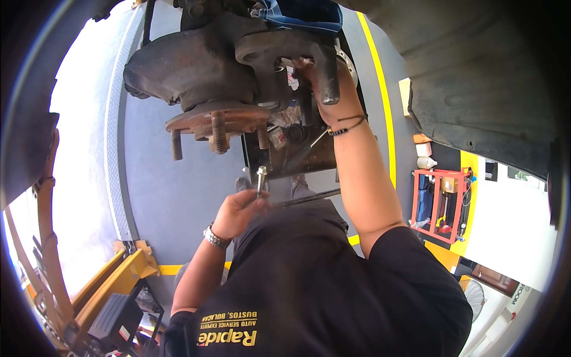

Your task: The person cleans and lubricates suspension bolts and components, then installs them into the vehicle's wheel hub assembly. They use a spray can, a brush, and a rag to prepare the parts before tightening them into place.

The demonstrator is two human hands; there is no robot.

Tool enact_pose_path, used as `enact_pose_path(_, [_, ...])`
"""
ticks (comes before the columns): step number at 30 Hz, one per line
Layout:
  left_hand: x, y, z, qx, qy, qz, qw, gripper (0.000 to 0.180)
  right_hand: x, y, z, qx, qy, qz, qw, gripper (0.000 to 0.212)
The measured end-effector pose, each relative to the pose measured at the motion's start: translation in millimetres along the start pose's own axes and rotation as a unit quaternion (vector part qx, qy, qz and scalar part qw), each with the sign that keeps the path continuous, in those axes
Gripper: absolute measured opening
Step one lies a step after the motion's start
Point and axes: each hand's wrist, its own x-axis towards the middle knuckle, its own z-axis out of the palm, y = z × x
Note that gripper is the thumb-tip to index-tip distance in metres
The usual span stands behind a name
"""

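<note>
My left hand (238, 211), with a metal watch on the wrist, is closed around a silver bolt (260, 178) that stands upright above my fingers. My right hand (318, 83), with a thin black band on the wrist, reaches up to the rusty wheel assembly. Its fingers curl around a dark metal bracket (297, 50) bolted to the knuckle (196, 65), and the bracket's arm hides part of the hand. Just left of it is the rusty hub (217, 122) with several threaded studs sticking out.
A dark tray (285, 154) of small parts sits behind the hub, and a thin dark rod (309, 196) lies beside my left hand. The car's wheel arch (488, 77) fills the upper right. A red tool cart (440, 205) stands at the right, a yellow lift arm (113, 279) at the lower left.
</note>
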Motion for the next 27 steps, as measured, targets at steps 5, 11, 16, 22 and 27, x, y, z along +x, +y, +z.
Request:
enact_pose_path(5, [-2, -3, -7, -0.005, -0.003, 0.006, 1.0, 0.026, -6, -2, -1, 0.004, -0.016, 0.0, 1.0, 0.023])
enact_pose_path(11, [0, -4, -12, -0.007, -0.013, -0.002, 1.0, 0.027, -6, -2, 6, 0.118, 0.013, 0.052, 0.992, 0.025])
enact_pose_path(16, [1, -3, -14, 0.001, -0.026, 0.017, 1.0, 0.027, -7, -3, 5, 0.092, 0.004, 0.068, 0.993, 0.022])
enact_pose_path(22, [1, -4, -15, 0.011, -0.037, 0.005, 0.999, 0.028, -14, 1, -8, 0.116, -0.041, 0.094, 0.988, 0.019])
enact_pose_path(27, [1, -6, -11, 0.009, -0.044, -0.006, 0.999, 0.028, -7, 1, -1, 0.007, -0.02, 0.077, 0.997, 0.022])
